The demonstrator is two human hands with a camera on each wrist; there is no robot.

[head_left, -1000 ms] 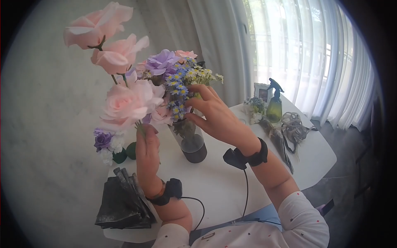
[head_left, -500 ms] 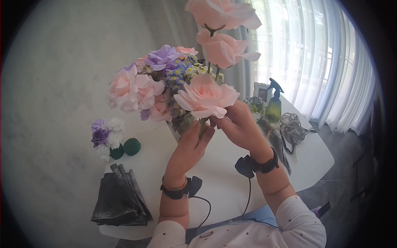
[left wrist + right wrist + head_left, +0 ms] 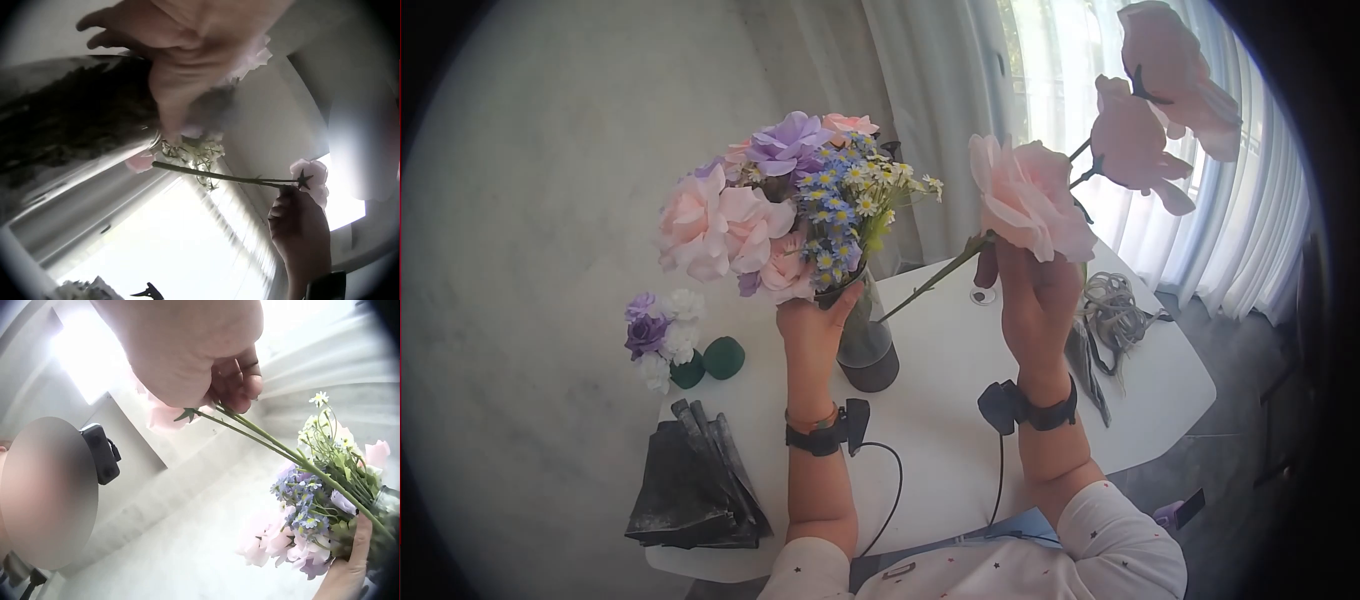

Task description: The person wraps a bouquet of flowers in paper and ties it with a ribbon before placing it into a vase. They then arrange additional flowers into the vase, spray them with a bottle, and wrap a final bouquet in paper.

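My right hand [image 3: 1038, 305] pinches the green stem [image 3: 945, 275] of a spray of pink roses [image 3: 1035, 200] held up at the right, its lower end slanting toward the vase. The right wrist view shows curled fingers of that hand [image 3: 234, 381] on the stem [image 3: 275, 442]. My left hand [image 3: 810, 335] is at the rim of the glass vase [image 3: 868, 345], thumb and fingers spread around the neck beneath the blooms. Pink, purple, blue and yellow-white flowers [image 3: 830, 205] fill the vase. In the left wrist view the left hand [image 3: 187, 56] lies against the vase [image 3: 75, 112].
Purple and white flowers [image 3: 662, 335] and green foam pieces [image 3: 722, 358] lie at the table's left, above a dark folded stack [image 3: 695, 480]. Grey cord [image 3: 1115, 310] sits at the right. Curtains [image 3: 950, 120] hang behind the white table [image 3: 940, 440].
The rose spray has passed from my left hand to my right and swung to the right, its stem now slanted. My left hand has moved to the vase's neck.
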